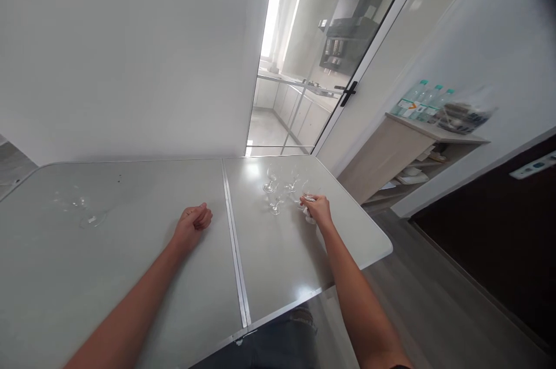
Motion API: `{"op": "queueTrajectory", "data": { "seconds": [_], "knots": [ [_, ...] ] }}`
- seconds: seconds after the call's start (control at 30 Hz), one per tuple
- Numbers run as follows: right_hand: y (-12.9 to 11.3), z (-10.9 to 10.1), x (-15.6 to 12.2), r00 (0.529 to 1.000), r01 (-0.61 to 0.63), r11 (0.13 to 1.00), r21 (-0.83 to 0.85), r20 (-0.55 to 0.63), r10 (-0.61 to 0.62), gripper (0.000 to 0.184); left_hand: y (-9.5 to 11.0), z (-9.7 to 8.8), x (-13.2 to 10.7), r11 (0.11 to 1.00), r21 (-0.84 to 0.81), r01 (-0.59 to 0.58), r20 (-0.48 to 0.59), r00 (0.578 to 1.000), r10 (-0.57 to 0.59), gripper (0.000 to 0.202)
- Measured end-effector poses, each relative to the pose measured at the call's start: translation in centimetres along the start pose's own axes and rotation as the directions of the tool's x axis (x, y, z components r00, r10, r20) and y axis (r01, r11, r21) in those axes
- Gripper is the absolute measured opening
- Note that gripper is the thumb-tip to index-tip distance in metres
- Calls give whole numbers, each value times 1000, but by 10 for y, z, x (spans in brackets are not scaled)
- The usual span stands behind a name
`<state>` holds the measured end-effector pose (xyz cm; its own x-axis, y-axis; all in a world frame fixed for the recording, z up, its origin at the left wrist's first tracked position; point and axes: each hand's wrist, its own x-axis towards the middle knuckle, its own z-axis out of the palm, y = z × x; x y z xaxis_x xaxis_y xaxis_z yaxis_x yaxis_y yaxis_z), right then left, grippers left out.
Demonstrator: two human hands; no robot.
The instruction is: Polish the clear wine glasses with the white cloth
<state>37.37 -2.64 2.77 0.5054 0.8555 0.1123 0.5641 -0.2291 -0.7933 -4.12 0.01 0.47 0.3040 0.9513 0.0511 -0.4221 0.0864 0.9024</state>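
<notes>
My left hand [194,223] rests on the pale glass-topped table [191,282] in a loose fist, with nothing showing in it. On the table's right section, my right hand [318,208] has its fingers closed on a clear stemmed glass [309,188]; the fingers partly cover it. Just left of that hand stand several similar glasses, among them a front one [275,204], a back left one [270,185] and a back right one [291,185]. Far to the left, another clear stemmed glass [91,219] is faint against the tabletop, and its posture is hard to tell.
A metal seam [234,247] divides the tabletop. Behind it are a white wall [130,56] and a glazed door [304,56] with a black handle [346,93]. At right, a wooden cabinet [386,154] carries water bottles [417,101] and a plastic bag [464,114].
</notes>
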Motion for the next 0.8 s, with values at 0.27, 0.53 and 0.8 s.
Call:
{"op": "queueTrajectory", "data": {
  "seconds": [0.27, 0.53, 0.8],
  "knots": [
    [9, 10, 5, 999, -37, 999, -10, 15, 38, 36, -2, 1, 1, 998, 52, 18, 6, 1000, -18, 58],
    [0, 4, -2, 998, -67, 998, -3, 12, 67, 47, 0, 3, 1, 998, 59, 17, 8, 1000, -18, 58],
    [19, -19, -90, 951, -69, 997, 24, -299, 72, 61, -16, 5, -2, 912, 309, -268, -196, 921, 337, 57]
  ]
}}
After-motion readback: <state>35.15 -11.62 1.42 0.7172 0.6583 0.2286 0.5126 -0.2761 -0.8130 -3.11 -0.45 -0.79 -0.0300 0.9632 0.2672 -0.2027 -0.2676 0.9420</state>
